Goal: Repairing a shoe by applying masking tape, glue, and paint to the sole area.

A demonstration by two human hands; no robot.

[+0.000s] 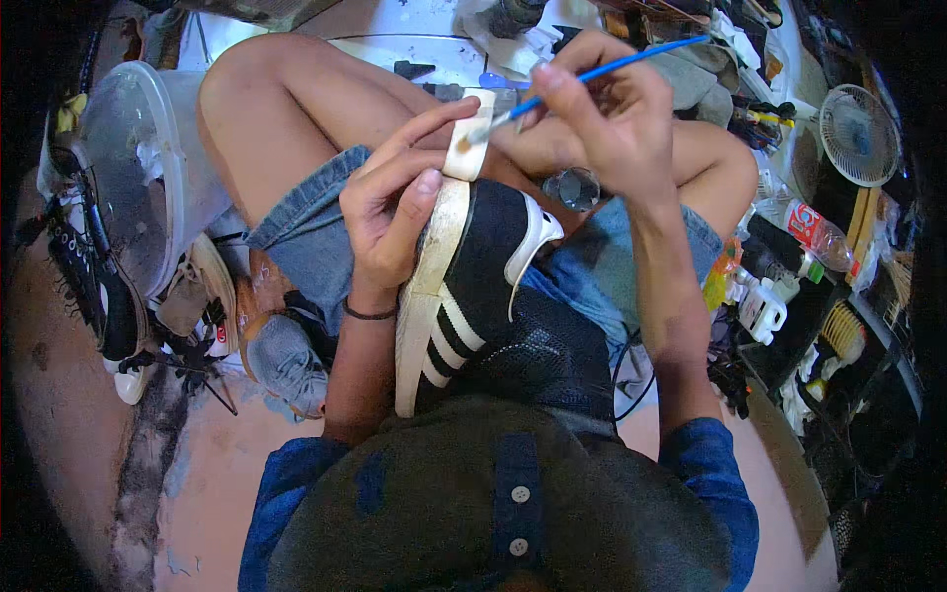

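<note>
A black sneaker with white side stripes lies on its side in my lap, its off-white sole edge toward the left. At its far end a cream-white strip stands out, with a brownish smear on it; whether it is joined to the sole I cannot tell. My left hand closes around the sole edge, thumb on the sole and fingertips along the strip. Pinched in my right hand is a thin blue-handled brush. Its blurred bristle end is at the strip's face.
A clear glass stands between my legs. To the left are a large translucent tub, a grey shoe and a black shoe. At right lie a plastic bottle, a white bottle, a scrub brush and a round fan grille.
</note>
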